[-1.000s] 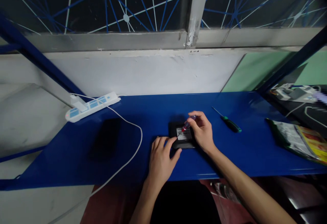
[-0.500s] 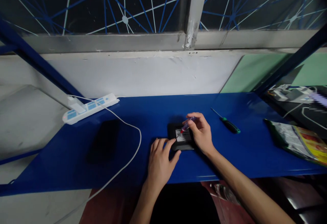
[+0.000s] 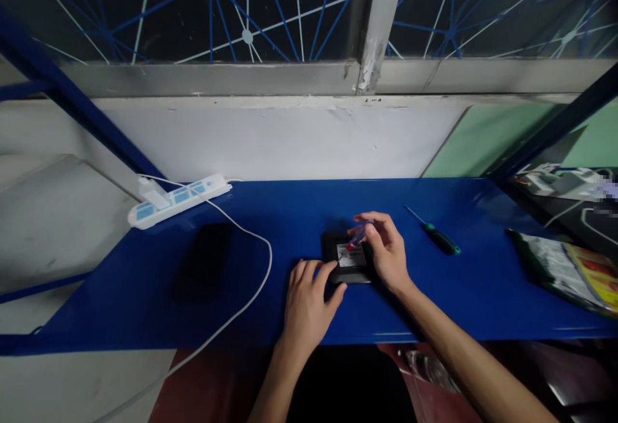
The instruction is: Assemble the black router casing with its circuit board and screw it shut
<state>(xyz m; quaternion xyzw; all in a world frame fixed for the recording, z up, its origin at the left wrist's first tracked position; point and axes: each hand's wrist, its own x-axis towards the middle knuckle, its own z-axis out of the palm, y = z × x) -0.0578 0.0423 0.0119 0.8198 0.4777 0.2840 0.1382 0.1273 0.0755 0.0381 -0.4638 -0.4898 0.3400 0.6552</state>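
A black box-shaped device (image 3: 355,276) with a white printed label (image 3: 356,258) lies flat on the blue table. My right hand (image 3: 390,252) pinches a small screwdriver (image 3: 358,237) with a see-through purple handle and a red collar. Its shaft slants down to the left, and the tip is near the label's left edge; what it touches is too small to tell. At the device's left side rests my left hand (image 3: 309,297), fingers stretched out and thumb apart. The index fingertip lies on the device close to the screwdriver's tip.
To the right lies a green-and-black screwdriver (image 3: 440,237), with a foil food bag (image 3: 572,268) beyond it. A white power strip (image 3: 181,199) stands at the back left, its cable (image 3: 263,275) curving across the table (image 3: 294,210). A dark flat object (image 3: 205,255) lies left.
The whole view has shifted slightly, so everything appears a little farther right. Both hands and the small screwdriver keep nearly the same place on the device.
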